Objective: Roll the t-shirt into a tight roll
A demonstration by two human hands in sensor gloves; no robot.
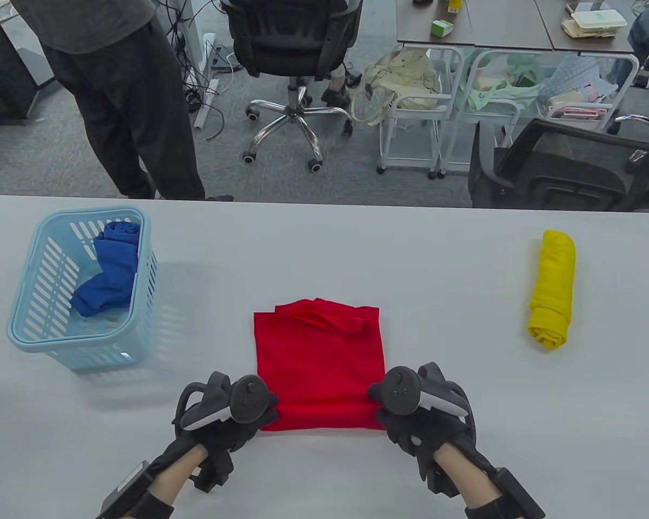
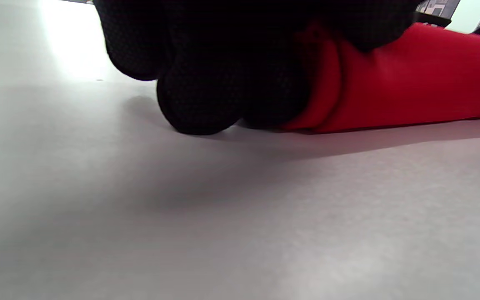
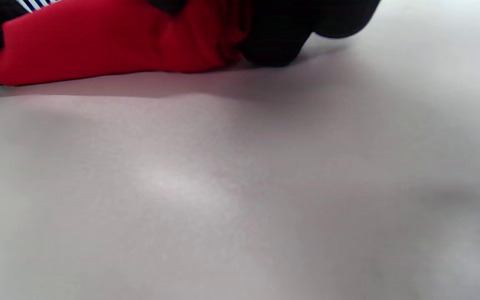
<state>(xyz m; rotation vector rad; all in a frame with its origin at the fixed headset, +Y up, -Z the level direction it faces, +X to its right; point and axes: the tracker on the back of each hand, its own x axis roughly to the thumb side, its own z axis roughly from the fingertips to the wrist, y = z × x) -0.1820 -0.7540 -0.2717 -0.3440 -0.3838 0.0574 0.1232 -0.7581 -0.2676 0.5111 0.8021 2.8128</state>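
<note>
The red t-shirt [image 1: 319,362] lies folded into a rough rectangle on the desk [image 1: 465,432], w/ its collar end bunched at the far edge. The blue basket [image 1: 27,330] sits well to the shirt's left, holding a blue garment [image 1: 111,270]; a yellow roll [image 1: 551,289] (looks like one already done) lies well to the shirt's right.

Both hands are at the shirt's near edge. The left hand [image 1: 232,413] grips the near-left corner, and the right hand [image 1: 411,405] grips the near-right corner. In the wrist views the gloved fingers [image 2: 206,83] curl down over the cloth, which bulges into a rounded lip there; the first turn seems to be started, though from so low and close I can't tell how far it's wrapped.

Step in hand, as I judge it: starting the roll at the hem. Most of the shirt is flat beyond the hands, so the task looks early.

Next move prob. calls for both hands to tuck the lip under firmly and push away toward the collar end together, keeping even pressure so neither side runs ahead and the roll doesn't go slack or cone-shaped.
</note>
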